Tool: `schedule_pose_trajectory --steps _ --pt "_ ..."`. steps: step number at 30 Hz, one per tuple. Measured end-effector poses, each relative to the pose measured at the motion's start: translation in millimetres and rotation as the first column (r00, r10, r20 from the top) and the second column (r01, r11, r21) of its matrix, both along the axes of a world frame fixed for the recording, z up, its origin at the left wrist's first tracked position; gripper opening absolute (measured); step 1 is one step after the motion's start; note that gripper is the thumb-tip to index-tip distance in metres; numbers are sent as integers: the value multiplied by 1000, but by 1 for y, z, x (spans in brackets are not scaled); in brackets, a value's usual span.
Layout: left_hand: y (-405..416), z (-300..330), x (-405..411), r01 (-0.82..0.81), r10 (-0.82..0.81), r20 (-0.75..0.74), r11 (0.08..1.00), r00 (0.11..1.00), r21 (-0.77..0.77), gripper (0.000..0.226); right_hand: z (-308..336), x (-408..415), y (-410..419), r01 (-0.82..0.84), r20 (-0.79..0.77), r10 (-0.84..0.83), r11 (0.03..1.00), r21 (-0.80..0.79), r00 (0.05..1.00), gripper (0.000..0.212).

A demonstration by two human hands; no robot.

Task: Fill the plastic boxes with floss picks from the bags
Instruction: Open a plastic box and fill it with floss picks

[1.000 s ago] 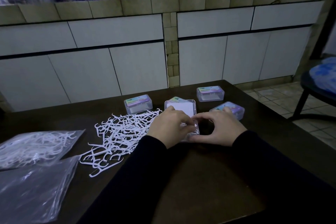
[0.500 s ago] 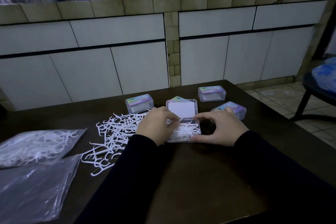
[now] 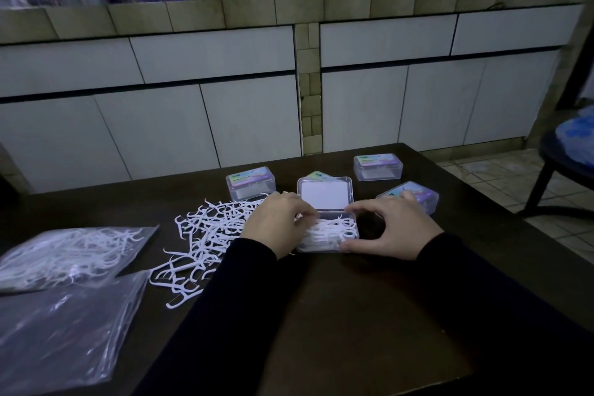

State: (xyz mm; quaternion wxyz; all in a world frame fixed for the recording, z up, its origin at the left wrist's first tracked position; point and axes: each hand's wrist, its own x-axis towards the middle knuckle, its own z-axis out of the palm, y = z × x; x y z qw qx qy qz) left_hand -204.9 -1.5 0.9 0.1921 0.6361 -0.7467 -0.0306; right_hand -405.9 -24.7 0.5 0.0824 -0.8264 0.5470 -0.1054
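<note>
Centre of frame, an open plastic box [image 3: 328, 233] of floss picks lies on the counter [image 3: 321, 315], long axis left-right. The right hand [image 3: 390, 228] pinches its right end. The left hand [image 3: 278, 225] curls at its left edge, nearer the loose picks [image 3: 205, 235] further left.

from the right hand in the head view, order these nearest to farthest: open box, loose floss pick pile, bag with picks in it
1. open box: right hand holds its right side.
2. loose floss pick pile: left of the box, beyond the left hand.
3. bag with picks: far left table edge.
</note>
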Motion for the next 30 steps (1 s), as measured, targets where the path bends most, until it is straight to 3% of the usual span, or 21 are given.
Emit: schedule_pose_trajectory --steps 6,11,22,30 --pt "3 3 -2 -42 40 -51 998 998 -46 23 2 0 3 -6 -2 6 1000 -4 1000 73" --pt "5 3 1 -38 41 -82 999 996 37 20 2 0 3 -9 7 9 1000 3 1000 73" --pt "-2 1 1 -82 81 -33 997 996 -2 18 -3 -1 -1 -7 9 7 1000 -13 1000 75" --pt "-4 2 -4 -218 215 -40 960 976 -176 19 -5 -2 -2 19 -12 -19 1000 -3 1000 78"
